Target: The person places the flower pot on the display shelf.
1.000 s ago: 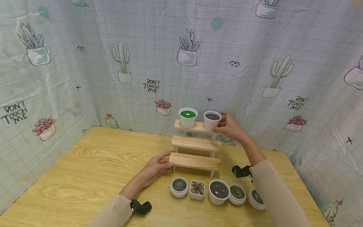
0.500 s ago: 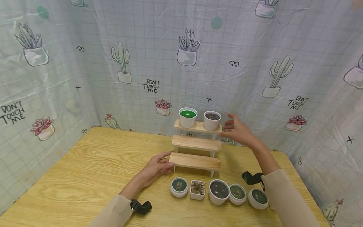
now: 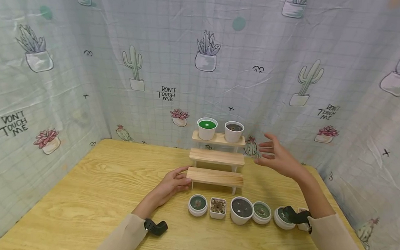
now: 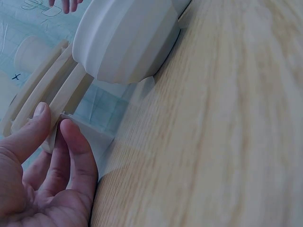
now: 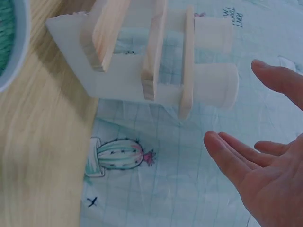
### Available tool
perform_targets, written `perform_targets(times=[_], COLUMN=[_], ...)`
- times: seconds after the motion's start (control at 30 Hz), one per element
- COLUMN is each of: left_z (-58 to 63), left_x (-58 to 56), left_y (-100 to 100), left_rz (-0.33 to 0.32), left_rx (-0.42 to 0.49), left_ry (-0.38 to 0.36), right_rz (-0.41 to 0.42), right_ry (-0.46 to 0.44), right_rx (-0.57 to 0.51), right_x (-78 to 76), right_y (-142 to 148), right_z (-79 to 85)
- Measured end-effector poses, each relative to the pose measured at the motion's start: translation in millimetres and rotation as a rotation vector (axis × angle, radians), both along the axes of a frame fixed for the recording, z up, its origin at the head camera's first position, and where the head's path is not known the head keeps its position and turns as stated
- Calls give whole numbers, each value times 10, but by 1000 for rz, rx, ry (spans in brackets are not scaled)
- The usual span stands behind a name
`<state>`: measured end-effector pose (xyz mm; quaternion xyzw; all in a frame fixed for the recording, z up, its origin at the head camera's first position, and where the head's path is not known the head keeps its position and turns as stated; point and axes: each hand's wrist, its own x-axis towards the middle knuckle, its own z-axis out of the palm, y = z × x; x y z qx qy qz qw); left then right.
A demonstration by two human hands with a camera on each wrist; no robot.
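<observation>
Left hand [image 3: 171, 185] pinches pale wooden three-tier stand [image 3: 216, 156] at lower left, likely steadying it; right hand [image 3: 282, 158] empty, fingers apart, right of stand

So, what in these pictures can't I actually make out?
Head view: much of the far-right pot, behind the black wrist camera.
Left wrist view: the far end of the lowest shelf, behind a large white pot, whose contents its own wall hides.
Right wrist view: most of the green-filled pot, cut off by the left edge; what fills the shelved pots, hidden by their walls.
</observation>
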<state>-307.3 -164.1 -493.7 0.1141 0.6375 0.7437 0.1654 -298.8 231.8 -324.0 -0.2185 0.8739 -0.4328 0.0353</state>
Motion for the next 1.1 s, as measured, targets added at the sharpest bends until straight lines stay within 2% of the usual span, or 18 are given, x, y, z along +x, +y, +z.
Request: perform_targets(times=[0.37,0.6,0.7,0.83,1.1], left_z=[13,-7,-13,-14,-5], left_x=[9,-4,-4,2,5], left_y=[3,1,-5,-4,8], left_rz=[-1,-5,-1,-1,0], left_rx=[4,0,-4,-8,-1], left_ry=[-2,2,3,8,9], right_rz=[3,-10,15,57,132], right_ry=[19,111,129,80,-98], right_rx=[-13,-32,-35,-33,-33], right_x=[384,475,495,531,549], right_y=[434,707,812,953,1212], right_z=[-204,-445,-511,-577,-684])
